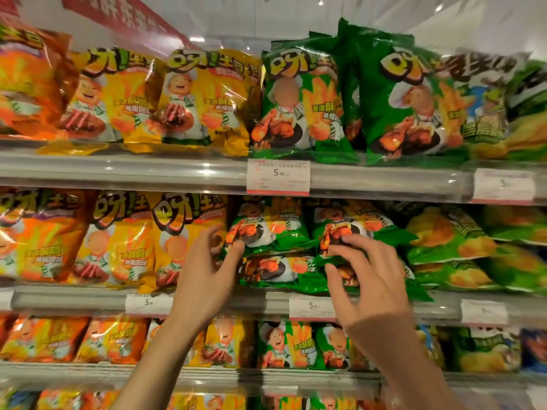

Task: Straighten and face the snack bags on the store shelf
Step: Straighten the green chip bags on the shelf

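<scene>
Right grip (359,270) pinches green bag (352,229) | left (204,267) spread, touching | edges blurred

white price tag (278,176) "5.90" on rail; red banner (118,16) top left, blurred txt.

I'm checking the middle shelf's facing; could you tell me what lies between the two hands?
In the head view, slumped green bags lie stacked between the left hand and right hand.

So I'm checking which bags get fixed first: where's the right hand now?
In the head view, the right hand is right of centre on the middle shelf, gripping a slumped green bag beside the left hand.
</scene>
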The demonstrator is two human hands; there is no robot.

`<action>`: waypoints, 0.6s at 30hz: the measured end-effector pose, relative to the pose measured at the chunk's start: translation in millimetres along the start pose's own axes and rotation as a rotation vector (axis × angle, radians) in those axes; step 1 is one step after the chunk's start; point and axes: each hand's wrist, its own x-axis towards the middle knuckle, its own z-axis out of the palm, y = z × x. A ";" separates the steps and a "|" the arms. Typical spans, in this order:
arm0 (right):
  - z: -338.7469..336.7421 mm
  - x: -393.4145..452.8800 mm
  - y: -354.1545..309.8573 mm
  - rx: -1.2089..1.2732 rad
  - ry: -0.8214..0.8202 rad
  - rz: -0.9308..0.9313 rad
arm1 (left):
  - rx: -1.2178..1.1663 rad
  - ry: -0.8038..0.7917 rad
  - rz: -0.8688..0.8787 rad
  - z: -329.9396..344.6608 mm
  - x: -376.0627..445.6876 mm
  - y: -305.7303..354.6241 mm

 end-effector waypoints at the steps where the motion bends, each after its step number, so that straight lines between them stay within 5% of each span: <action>1: 5.0 8.2 -0.5 -0.081 -0.027 -0.012 | 0.036 -0.004 0.015 0.6 7.0 1.3; 6: 39.2 20.7 8.4 -0.430 -0.194 0.049 | 0.202 -0.100 0.023 6.8 33.0 13.6; 12: 48.0 21.8 32.4 -0.434 -0.174 0.042 | 0.248 -0.181 -0.010 13.3 52.6 19.9; 18: 49.2 34.1 39.1 -0.407 -0.139 0.067 | 0.035 -0.212 0.012 18.3 63.0 9.3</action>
